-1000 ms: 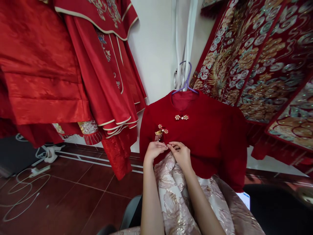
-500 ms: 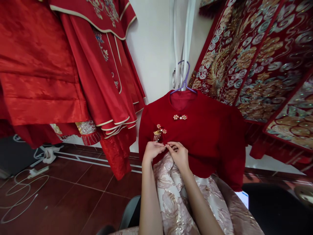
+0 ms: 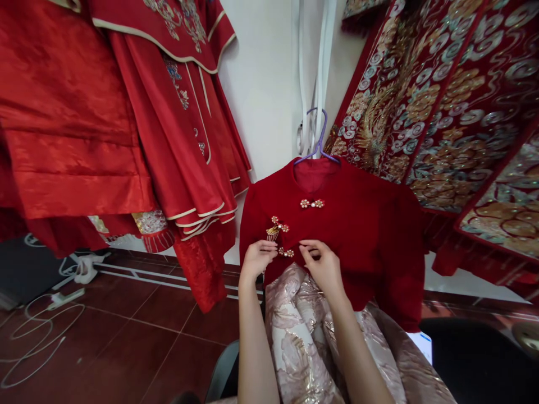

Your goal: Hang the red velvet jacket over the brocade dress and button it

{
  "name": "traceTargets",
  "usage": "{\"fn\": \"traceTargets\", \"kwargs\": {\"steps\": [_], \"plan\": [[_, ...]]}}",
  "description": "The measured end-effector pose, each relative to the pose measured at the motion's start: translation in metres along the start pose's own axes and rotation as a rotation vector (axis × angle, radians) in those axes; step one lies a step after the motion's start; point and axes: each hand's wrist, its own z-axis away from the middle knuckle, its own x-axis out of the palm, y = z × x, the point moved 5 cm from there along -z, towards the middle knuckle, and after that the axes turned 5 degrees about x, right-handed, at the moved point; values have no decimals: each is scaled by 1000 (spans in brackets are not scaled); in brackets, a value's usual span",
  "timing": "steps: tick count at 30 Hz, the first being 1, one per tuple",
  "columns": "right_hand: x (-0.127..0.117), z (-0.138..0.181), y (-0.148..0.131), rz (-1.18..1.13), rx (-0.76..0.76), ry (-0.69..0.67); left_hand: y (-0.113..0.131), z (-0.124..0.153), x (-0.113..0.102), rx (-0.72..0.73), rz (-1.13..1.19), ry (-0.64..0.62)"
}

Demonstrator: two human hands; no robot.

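Note:
A dark red velvet jacket (image 3: pixel 357 235) hangs in front of me on a purple hanger (image 3: pixel 320 137). A beaded flower clasp (image 3: pixel 312 203) sits fastened below its neckline. Lower on the left are a gold tasselled brooch (image 3: pixel 273 231) and another beaded clasp (image 3: pixel 286 253). My left hand (image 3: pixel 259 259) rests at the jacket beside the lower clasp, fingers stretched out just under the tassels. To the clasp's right is my right hand (image 3: pixel 322 266), its thumb and forefinger apart with nothing seen between them. Shiny pinkish patterned fabric (image 3: pixel 295 336) lies under my forearms.
Red garments (image 3: pixel 177 140) hang at the left, and heavily embroidered ones (image 3: pixel 442 112) at the right. White poles (image 3: pixel 314 67) stand behind the hanger. A white cable (image 3: pixel 46 320) lies on the tiled floor (image 3: pixel 138 336). A lit phone (image 3: pixel 422 345) shows at the lower right.
My hands have moved apart from the lower clasp, the left one leftward and the right one rightward. The clasp, covered by my fingers before, now shows.

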Motion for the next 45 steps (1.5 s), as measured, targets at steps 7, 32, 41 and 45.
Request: {"fn": "traceTargets", "kwargs": {"steps": [7,32,41,45], "plan": [[-38,2,-23,-132,53,157,12,3,-15,95,-20,73],[22,2,18,102,38,-196,-19,-12,19,60,-85,-110],[22,1,18,88,28,-185,-21,-12,18,76,-19,-111],[22,1,19,83,28,-194,-21,-10,18,49,25,-115]]}}
